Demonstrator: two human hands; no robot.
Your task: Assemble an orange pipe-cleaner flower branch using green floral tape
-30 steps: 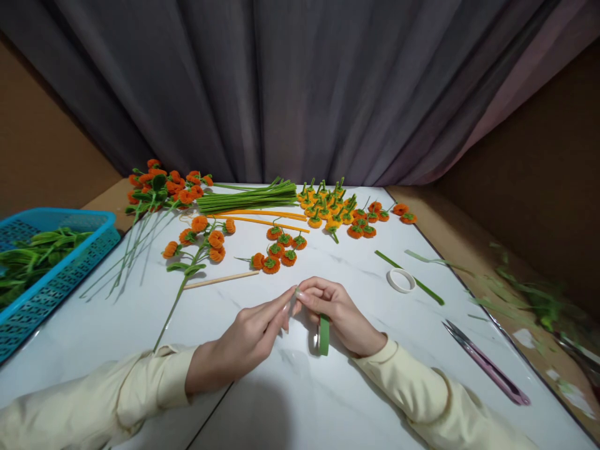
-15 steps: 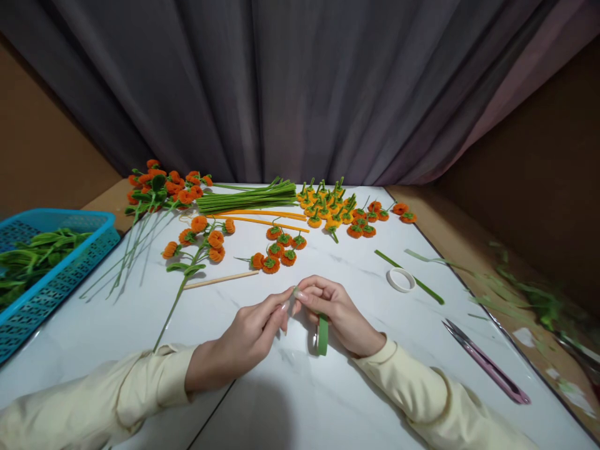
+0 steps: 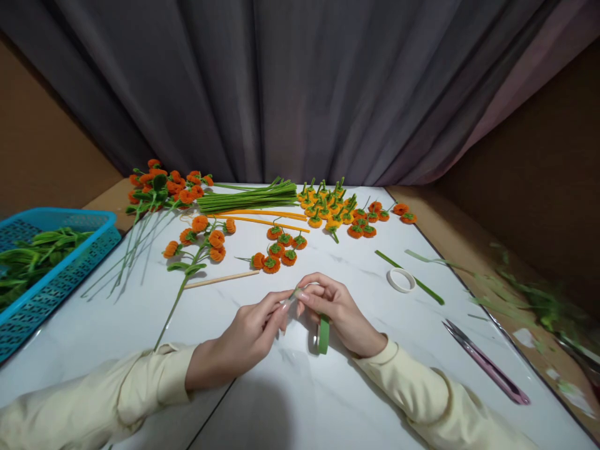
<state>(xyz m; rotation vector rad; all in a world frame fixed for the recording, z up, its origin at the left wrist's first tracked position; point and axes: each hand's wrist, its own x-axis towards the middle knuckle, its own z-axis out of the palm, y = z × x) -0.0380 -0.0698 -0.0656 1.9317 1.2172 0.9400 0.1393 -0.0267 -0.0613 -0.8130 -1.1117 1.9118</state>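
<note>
Near the middle of the white table, both hands meet fingertip to fingertip. My left hand (image 3: 250,331) pinches the lower end of a thin pale green strip (image 3: 292,297). At the strip's upper end, my right hand (image 3: 335,309) closes its thumb and forefinger. A roll of green tape (image 3: 323,334) hangs under my right palm, held by fingers that are partly hidden. Beyond the hands lie orange pumpkin-like pieces with green tops (image 3: 275,250). An orange-headed stem (image 3: 199,250) lies beyond my left hand.
A blue basket (image 3: 60,269) of green leaves stands left. Green stems (image 3: 248,198) and yellow pieces (image 3: 328,206) lie at the back, a wooden stick (image 3: 222,279) nearer. At right are a white ring (image 3: 401,280), a green strip (image 3: 422,285) and pink-handled snips (image 3: 492,369).
My left fingertips have drawn slightly away from the right ones, and more of the pale green strip shows between them. The tape roll has shifted very slightly.
</note>
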